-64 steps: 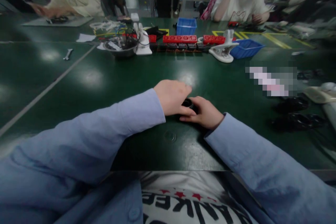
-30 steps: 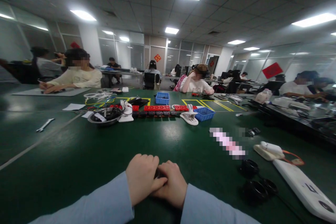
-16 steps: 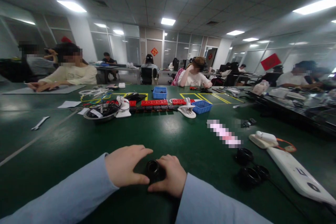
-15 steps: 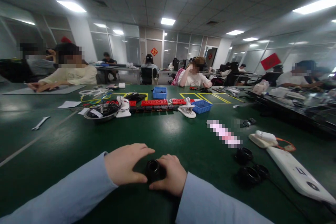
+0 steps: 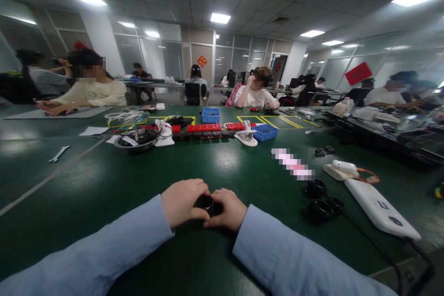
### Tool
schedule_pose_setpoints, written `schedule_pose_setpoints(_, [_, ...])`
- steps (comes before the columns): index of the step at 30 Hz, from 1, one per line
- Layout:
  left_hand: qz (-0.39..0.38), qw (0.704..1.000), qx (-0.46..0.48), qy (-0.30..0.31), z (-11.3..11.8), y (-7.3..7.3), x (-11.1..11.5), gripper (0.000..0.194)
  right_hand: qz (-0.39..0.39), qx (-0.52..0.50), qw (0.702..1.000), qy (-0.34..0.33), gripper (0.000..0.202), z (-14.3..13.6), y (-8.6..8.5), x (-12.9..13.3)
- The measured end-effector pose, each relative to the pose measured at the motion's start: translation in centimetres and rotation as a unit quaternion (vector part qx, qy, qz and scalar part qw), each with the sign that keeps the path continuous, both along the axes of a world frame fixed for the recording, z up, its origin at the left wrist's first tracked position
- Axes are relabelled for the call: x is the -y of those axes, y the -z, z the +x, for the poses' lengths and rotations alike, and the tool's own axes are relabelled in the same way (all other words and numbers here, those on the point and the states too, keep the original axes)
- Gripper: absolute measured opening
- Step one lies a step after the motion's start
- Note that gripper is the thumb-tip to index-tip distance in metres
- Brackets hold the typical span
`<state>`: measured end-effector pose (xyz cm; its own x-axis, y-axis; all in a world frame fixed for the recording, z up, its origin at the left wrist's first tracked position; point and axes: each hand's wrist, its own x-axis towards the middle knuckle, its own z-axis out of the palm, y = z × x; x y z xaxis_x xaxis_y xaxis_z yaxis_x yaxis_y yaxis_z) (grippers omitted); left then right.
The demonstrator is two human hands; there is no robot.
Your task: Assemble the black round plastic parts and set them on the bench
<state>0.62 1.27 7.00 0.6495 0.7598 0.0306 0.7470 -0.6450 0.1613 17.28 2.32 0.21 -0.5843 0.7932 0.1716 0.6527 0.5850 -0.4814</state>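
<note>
A small black cylindrical part [image 5: 207, 203] with a round opening on top stands on the green table, upright, between my two hands. My left hand [image 5: 183, 201] is curled around its left side, thumb in front and fingers behind. From the right, my right hand [image 5: 229, 208] grips the same part, its thumb at the near side. The fingertips of both hands almost meet, and they hide much of the part's sides. Off to the right lie several similar black round pieces [image 5: 321, 209].
A white power bank [image 5: 383, 208] with a cable lies on the right. Farther back are a metal bowl [image 5: 136, 144] of cables, red blocks [image 5: 204, 127], a white clip stand [image 5: 246, 135] and a blue basket [image 5: 265, 132]. A wrench [image 5: 59, 154] rests at left. Other people sit beyond.
My left hand has moved right and closed onto the black part, which it stood open beside before. My right hand keeps its grip. The view has tilted slightly downward.
</note>
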Motion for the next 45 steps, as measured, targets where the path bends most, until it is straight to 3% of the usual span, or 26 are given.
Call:
schedule_pose_setpoints(6, [0.119,0.986,-0.064,-0.096,1.6,0.9,1.6,0.038,0.015,0.001,1.000,0.021,0.038,-0.4,0.1,0.2])
schedule_pose_setpoints(11, [0.182,0.973,-0.069,-0.126,1.9,1.6,1.7,0.051,0.032,0.003,0.999,0.026,0.037,-0.6,0.3,0.3])
schedule_pose_setpoints(18, [0.180,0.970,-0.090,-0.135,2.0,1.9,1.7,0.062,0.048,0.012,0.999,0.013,0.038,-0.5,0.4,0.3])
schedule_pose_setpoints(24, [0.138,0.975,-0.115,-0.134,2.0,0.7,2.6,0.064,0.043,0.022,0.999,0.006,0.030,-0.3,0.5,0.1])
schedule_pose_setpoints(26, [0.123,0.982,-0.101,-0.100,1.5,-0.1,2.5,0.057,0.034,0.022,0.999,-0.012,0.034,-0.1,0.3,0.0])
schedule_pose_setpoints(30, [0.058,0.997,-0.010,0.040,-0.2,-1.2,1.6,0.035,0.010,0.019,0.998,-0.066,0.045,0.3,-0.4,0.2])
schedule_pose_setpoints(35, [-0.090,0.975,0.066,0.193,-1.2,-0.9,0.7,0.029,-0.018,0.027,0.990,-0.136,0.043,0.4,-0.9,0.5])
schedule_pose_setpoints(39, [-0.166,0.956,0.071,0.231,-0.9,-1.0,0.8,0.041,-0.025,0.036,0.987,-0.153,0.041,0.4,-0.9,0.5])
schedule_pose_setpoints(45, [-0.176,0.956,0.042,0.231,-0.6,-2.1,1.1,0.044,-0.027,0.058,0.990,-0.129,0.044,0.1,-1.2,0.9])
